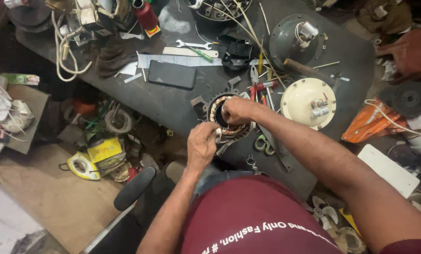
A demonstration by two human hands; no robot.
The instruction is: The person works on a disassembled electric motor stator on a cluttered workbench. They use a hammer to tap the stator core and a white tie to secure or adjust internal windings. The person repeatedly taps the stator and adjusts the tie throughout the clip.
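Gripping stator (229, 129), both hands (220, 127)

Two bare hands at work: left hand (202, 143) and right hand (236, 110), both on one wound motor stator (225, 123). One black phone (172, 74) lying flat. One spanner (193, 45), one green-handled screwdriver (201, 55), one red-handled pliers (262, 86), one green-handled scissors (264, 144). Two round motor covers: one cream (308, 103), one grey (297, 39). One red bottle (147, 17). One orange bag (368, 123).
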